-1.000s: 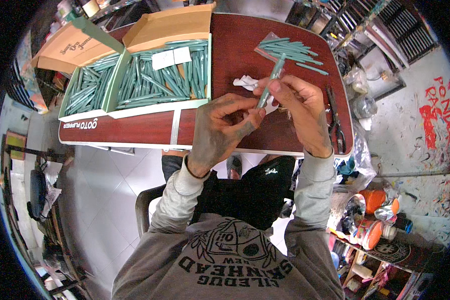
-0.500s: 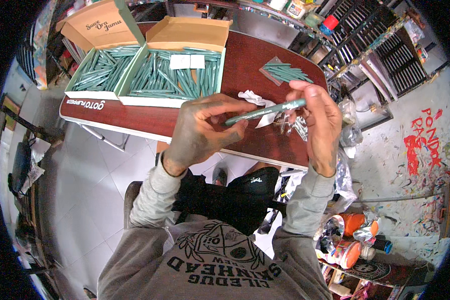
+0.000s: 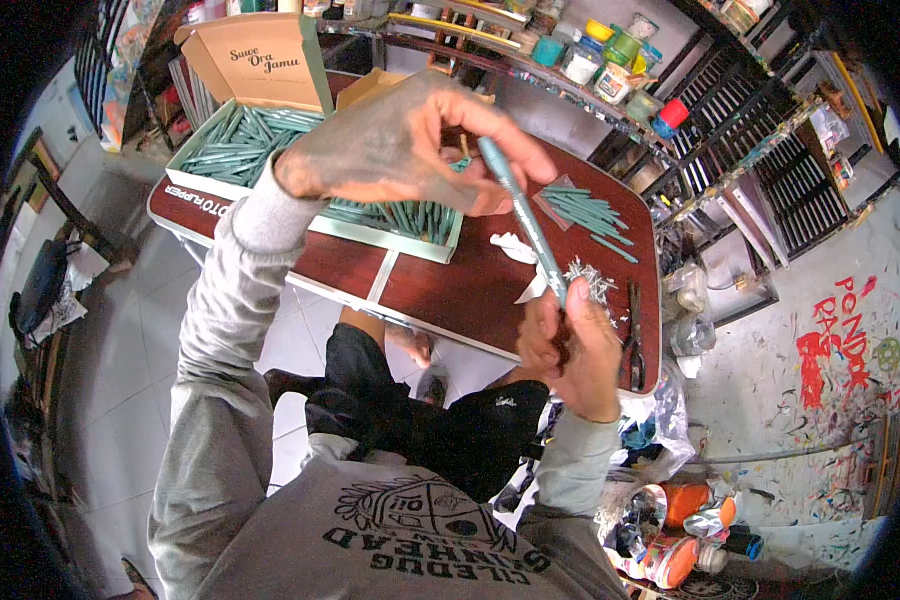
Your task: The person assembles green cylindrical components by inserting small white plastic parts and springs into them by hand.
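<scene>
The right hand [image 3: 575, 345] pinches the lower end of a tilted pen [image 3: 532, 228] above a desk [image 3: 435, 305]; the left hand [image 3: 400, 145], apart, is at the upper end, its grip unclear. Should the pinch loosen, the pen could drop onto white scraps [image 3: 592, 284].

Left hand [image 3: 410, 150] masks much of second box [image 3: 400, 243]; lower tip of pen [image 3: 524, 220] lost in right hand [image 3: 575, 345]; pale scraps [image 3: 594, 281] beyond too small to identify.
</scene>
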{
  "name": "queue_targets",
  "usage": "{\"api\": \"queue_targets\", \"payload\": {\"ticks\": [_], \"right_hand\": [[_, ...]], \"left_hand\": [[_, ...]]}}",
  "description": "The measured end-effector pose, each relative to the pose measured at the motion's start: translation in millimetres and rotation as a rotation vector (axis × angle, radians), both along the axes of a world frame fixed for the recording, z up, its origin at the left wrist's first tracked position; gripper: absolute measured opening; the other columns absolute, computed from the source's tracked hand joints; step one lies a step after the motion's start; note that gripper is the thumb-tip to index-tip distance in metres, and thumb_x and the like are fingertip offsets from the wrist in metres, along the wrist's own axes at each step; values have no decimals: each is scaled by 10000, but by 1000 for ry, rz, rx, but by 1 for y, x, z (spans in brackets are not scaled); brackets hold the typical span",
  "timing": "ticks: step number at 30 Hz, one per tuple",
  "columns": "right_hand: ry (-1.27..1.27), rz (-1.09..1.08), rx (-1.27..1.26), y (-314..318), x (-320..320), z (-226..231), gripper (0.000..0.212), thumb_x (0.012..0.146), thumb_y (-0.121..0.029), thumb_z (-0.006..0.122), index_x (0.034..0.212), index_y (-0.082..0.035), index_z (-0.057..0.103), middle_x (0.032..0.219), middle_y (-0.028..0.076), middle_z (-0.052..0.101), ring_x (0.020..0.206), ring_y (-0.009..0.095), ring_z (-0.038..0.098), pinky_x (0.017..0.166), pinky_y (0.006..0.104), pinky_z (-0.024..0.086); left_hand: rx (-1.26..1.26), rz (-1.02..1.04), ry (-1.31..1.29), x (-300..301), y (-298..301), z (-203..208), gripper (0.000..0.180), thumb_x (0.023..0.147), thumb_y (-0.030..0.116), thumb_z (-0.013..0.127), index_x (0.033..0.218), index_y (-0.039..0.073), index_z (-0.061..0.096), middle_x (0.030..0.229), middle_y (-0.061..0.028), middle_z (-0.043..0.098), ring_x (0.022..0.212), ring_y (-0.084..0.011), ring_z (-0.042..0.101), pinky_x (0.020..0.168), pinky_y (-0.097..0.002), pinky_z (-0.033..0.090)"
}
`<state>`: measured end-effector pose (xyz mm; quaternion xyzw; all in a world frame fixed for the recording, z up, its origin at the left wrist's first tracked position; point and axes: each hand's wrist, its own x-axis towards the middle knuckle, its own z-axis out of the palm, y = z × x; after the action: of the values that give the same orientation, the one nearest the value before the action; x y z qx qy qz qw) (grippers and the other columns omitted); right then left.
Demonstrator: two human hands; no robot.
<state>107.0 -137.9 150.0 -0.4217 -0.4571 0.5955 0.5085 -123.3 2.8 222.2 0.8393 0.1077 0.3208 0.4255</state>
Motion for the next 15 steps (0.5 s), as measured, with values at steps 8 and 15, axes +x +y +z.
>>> {"api": "queue_targets", "payload": {"ticks": [8, 15], "right_hand": [[729, 192, 65, 3, -31, -26, 459, 1059, -482, 238, 828, -127, 415, 606, -11, 315, 446, 103, 227, 452, 276, 221], [753, 54, 51, -3, -22, -28, 460, 1060, -478, 237, 850, -114, 425, 608, -8, 323, 452, 106, 243, 463, 273, 232]], "left_hand": [[-224, 42, -295, 38, 1, -37, 413, 978, 248, 485, 1327, 45, 570, 1158, -50, 691, 847, -70, 576, 771, -211, 436], [-379, 29, -498, 84, -34, -82, 332, 990, 190, 531, 1262, 17, 613, 1121, -77, 701, 946, -102, 619, 829, -244, 475]]}}
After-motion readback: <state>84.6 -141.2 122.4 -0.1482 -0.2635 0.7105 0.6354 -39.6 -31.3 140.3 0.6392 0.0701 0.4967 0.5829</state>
